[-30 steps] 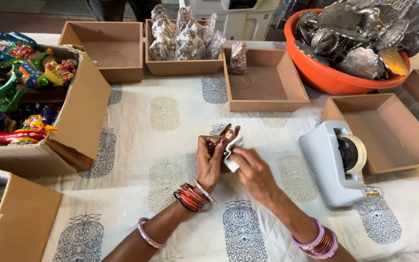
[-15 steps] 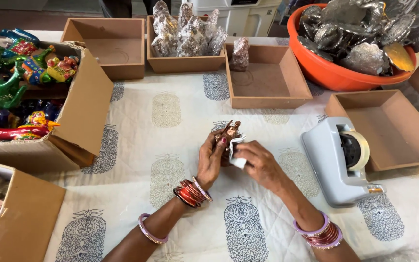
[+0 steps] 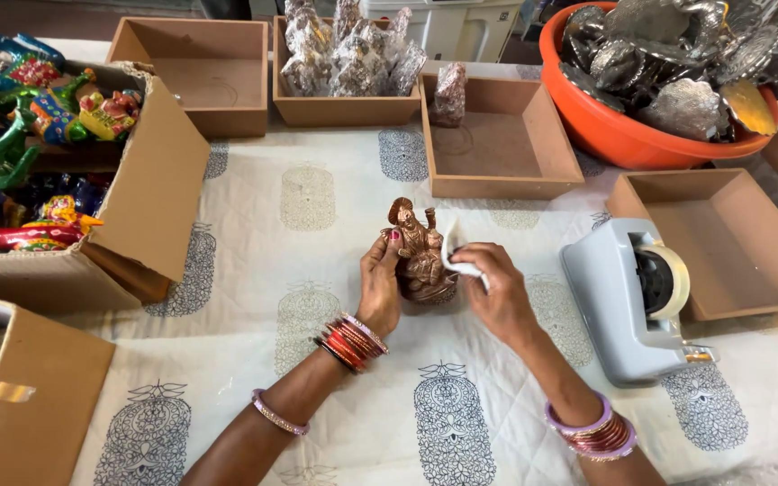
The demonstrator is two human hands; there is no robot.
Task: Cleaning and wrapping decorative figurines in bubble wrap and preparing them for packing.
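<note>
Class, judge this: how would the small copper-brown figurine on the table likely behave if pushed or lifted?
The figurine looks rigid and moulded, so probably stiff. Standing taller than its base, steadied by the left hand, it may tip if nudged. Its glossy finish could be slippery, and thin raised parts possibly fragile.

Left hand (image 3: 380, 286) cupped upright, right hand (image 3: 497, 292) pinching, forearms converging
</note>
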